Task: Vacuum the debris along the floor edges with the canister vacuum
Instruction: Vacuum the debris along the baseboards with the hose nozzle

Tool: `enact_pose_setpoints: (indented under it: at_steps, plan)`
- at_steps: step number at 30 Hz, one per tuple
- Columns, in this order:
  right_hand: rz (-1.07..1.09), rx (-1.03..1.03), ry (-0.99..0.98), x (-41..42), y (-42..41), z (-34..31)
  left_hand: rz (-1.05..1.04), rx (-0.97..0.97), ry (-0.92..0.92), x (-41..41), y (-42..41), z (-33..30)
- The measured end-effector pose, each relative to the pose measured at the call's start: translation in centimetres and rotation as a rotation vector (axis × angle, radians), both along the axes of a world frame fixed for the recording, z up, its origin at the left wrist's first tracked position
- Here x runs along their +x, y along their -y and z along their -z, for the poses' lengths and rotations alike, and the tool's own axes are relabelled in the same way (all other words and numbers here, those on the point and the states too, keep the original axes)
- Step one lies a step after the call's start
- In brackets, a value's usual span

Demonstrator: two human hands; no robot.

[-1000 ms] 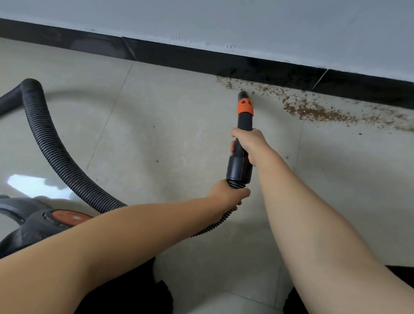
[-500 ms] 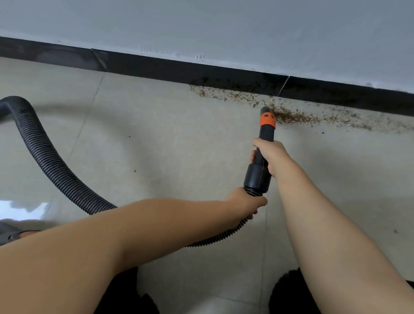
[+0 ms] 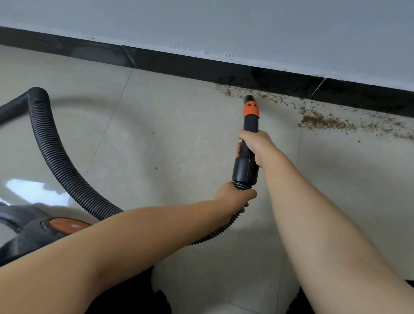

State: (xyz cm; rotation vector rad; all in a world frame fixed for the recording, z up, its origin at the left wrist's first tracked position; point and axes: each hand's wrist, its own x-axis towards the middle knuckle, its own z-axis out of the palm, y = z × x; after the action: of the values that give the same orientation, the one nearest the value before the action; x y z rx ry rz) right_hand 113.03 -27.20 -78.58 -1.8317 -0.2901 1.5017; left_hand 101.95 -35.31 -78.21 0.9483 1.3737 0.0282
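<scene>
Right hand (image 3: 254, 145) wraps the nozzle (image 3: 249, 140), left hand (image 3: 236, 198) grips the ribbed hose (image 3: 56, 149), tip in the sawdust-like debris (image 3: 323, 122) by the black baseboard (image 3: 197, 64); hose drag could yank the tip off line.

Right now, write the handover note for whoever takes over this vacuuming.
Right hand grips the nozzle; left hand grips the hose just behind it. Nozzle tip sits at the debris strip's left end, by the black baseboard. Canister is at lower left. Left: the thin trail and the thick patch to the right along the baseboard.
</scene>
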Motion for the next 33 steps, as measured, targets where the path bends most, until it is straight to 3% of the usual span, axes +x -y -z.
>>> enact_pose_setpoints:
  at_steps: [13, 27, 33]
  plan:
    - [-0.124, 0.011, -0.022, -2.9, -3.4, -0.5, -0.065, 0.008, -0.021, -2.0, -2.7, -0.3]
    - [0.096, -0.043, 0.06, 5.7, 2.9, -0.4, 0.144, -0.057, 0.07, 4.8, 1.2, -0.2]
    - [0.074, -0.053, 0.08, 6.8, 2.3, -0.8, 0.122, -0.055, 0.074, 5.8, 0.9, -0.6]
